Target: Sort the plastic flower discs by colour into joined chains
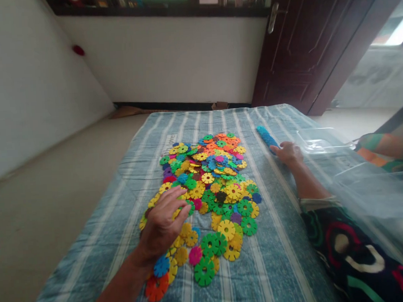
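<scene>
A heap of flat plastic snowflake discs (210,186) in many colours lies spread on a blue striped cloth (277,255). My left hand (163,220) rests palm down on the near left side of the heap, fingers stretched out over yellow and green discs. My right hand (287,153) lies further off to the right, its fingers curled at the near end of a blue rod of stacked discs (266,137). Whether they grip the rod is unclear.
A clear plastic box (322,140) and a larger clear container (376,205) stand at the right edge. A dark wooden door (304,46) is behind, white walls (169,58) to the left and back, bare floor (38,200) on the left.
</scene>
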`<state>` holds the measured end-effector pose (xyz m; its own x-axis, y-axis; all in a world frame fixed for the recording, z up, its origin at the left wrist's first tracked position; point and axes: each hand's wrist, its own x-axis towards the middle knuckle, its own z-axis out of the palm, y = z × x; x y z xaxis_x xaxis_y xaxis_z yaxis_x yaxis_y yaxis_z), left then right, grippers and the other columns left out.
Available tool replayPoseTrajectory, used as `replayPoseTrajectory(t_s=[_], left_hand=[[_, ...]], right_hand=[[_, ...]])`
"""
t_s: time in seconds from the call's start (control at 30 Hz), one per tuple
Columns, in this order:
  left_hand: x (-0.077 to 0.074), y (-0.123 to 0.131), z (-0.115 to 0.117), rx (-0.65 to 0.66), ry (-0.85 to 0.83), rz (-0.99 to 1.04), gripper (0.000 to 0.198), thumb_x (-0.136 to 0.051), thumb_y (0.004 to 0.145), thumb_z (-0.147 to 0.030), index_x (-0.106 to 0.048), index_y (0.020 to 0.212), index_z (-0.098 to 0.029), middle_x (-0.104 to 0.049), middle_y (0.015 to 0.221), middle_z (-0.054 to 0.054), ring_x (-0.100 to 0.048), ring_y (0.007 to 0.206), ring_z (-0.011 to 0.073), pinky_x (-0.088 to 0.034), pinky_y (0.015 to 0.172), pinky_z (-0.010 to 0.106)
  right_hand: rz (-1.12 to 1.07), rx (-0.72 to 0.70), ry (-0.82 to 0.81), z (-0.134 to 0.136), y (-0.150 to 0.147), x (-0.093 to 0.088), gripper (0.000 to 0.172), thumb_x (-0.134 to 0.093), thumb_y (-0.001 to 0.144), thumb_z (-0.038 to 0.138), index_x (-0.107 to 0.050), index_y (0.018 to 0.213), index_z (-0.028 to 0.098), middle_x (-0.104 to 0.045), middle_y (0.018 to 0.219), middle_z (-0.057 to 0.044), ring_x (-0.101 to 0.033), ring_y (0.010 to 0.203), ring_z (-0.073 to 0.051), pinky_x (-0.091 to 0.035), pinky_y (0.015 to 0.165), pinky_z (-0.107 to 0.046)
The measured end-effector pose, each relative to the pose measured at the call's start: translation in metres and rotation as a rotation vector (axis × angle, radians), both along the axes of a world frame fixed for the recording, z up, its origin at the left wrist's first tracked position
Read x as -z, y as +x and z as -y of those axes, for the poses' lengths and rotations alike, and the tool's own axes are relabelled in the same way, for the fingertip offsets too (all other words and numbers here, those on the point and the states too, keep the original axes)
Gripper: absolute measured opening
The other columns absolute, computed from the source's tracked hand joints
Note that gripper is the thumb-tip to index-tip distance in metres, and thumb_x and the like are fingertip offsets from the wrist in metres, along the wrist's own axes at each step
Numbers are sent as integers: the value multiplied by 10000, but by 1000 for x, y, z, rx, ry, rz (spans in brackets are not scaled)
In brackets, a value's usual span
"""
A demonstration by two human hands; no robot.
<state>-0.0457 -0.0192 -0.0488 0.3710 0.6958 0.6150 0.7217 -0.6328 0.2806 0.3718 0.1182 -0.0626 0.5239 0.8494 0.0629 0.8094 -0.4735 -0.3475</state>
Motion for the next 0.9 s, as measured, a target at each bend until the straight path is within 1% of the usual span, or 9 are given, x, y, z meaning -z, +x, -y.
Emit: replayPoseTrajectory(t_s=[0.1, 0.2, 0.33, 0.5, 0.63, 0.9], left_hand=[[-2, 0, 2, -29, -12, -1, 146, -570, 866, -216, -659, 756, -181, -723, 1051, 106, -634, 1103, 248, -517, 974, 420], [-3, -1, 4, -44, -4, 9, 147, -570, 867, -207, -652, 748, -175, -721, 1040, 117, -633, 1095, 248, -521, 966, 422], [-5, -7, 3, -72, 12, -14, 142, -568, 869, -198, -649, 756, -167, -717, 1045, 130, -624, 1112, 252, -515, 972, 425], [-5, -13, 1, -105, 22, -27, 130, -566, 866, -200, -654, 782, -156, -711, 1055, 145, -623, 1115, 261, -512, 973, 442], [-4, -14, 1, -103, -1, -48, 122, -575, 860, -203, -650, 774, -160, -707, 1065, 143, -619, 1117, 265, -513, 970, 451], [1, -12, 1, -77, -29, -80, 106, -575, 850, -196, -653, 789, -159, -694, 1084, 141, -600, 1140, 268, -505, 985, 451]], right_hand=[[3, 2, 7, -1, 6, 6, 540, -516, 841, 581, -689, 1139, 165, -686, 1070, -172, -629, 1011, -313, -475, 789, -377], [25, 13, 7, -1, 11, 10, 525, -509, 847, 564, -701, 1122, 160, -689, 1060, -181, -624, 993, -304, -457, 781, -364], [32, 57, 18, -2, 15, 13, 507, -513, 846, 553, -710, 1118, 173, -683, 1086, -178, -608, 1002, -293, -425, 777, -346], [47, 48, 45, -3, 19, 17, 476, -520, 846, 530, -720, 1087, 171, -702, 999, -164, -612, 933, -279, -407, 741, -340], [49, 56, 88, -3, 20, 19, 437, -538, 843, 488, -727, 1071, 167, -711, 996, -153, -611, 926, -269, -404, 754, -331], [-13, 73, 121, -2, 18, 17, 400, -540, 818, 467, -741, 1011, 181, -691, 760, -92, -604, 792, -250, -421, 741, -331]])
